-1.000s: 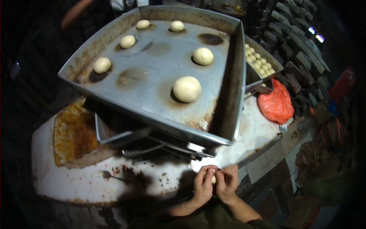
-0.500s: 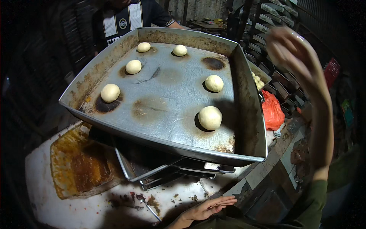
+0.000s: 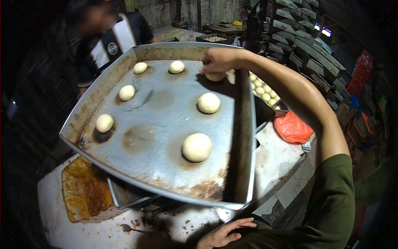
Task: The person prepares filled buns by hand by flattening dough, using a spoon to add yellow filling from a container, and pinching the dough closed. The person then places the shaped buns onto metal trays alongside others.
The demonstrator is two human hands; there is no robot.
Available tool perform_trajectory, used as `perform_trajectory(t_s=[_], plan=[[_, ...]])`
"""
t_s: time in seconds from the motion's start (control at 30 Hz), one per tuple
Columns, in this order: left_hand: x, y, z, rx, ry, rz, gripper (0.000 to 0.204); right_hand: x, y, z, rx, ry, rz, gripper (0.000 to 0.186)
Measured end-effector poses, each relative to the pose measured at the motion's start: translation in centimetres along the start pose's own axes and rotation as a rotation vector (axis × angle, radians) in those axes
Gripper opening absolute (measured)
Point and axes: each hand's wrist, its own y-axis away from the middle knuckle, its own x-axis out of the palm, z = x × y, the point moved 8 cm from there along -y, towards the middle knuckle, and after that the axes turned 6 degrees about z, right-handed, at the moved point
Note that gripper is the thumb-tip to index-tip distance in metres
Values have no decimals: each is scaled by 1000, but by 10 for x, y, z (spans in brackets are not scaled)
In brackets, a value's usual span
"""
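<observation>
My right hand [image 3: 217, 60] reaches into the back right corner of the large metal tray [image 3: 157, 184], its fingers closed over a pale dough ball [image 3: 215, 77] at the tray floor. Six more dough balls sit spaced apart on that tray, including a larger one [image 3: 197, 147] near the front. My left hand [image 3: 224, 234] is low at the bottom edge, fingers stretched out, holding nothing. The tray rests on other stacked trays [image 3: 118, 195] on a white worktop [image 3: 277, 162].
A co-worker [image 3: 112, 41] stands behind the tray. An orange-stained basin [image 3: 87, 193] and a spoon [image 3: 128, 228] lie on the worktop. Right of the tray are a tray of small dough balls [image 3: 263, 91] and a red plastic bag [image 3: 292, 128]. Stacked metal pieces [image 3: 296, 25] stand behind.
My hands were together below the tray; my right hand then rose and now reaches into the back corner with a dough ball. My left hand has opened. The co-worker is more in view.
</observation>
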Motion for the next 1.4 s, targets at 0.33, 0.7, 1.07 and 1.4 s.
perform_trajectory(t_s=[0.33,0.7,1.07,1.4], plan=[[-49,-83,139,151,301,-414,58,165,70,-297,451,-227,-102,34],[-30,-152,139,222,391,-735,52,237,32,-312,475,-1573,-252,29],[13,-23,130,393,305,-1162,34,257,345,138,-670,-690,-329,17],[142,204,170,909,495,-1429,42,354,228,383,-267,-1224,-279,14]])
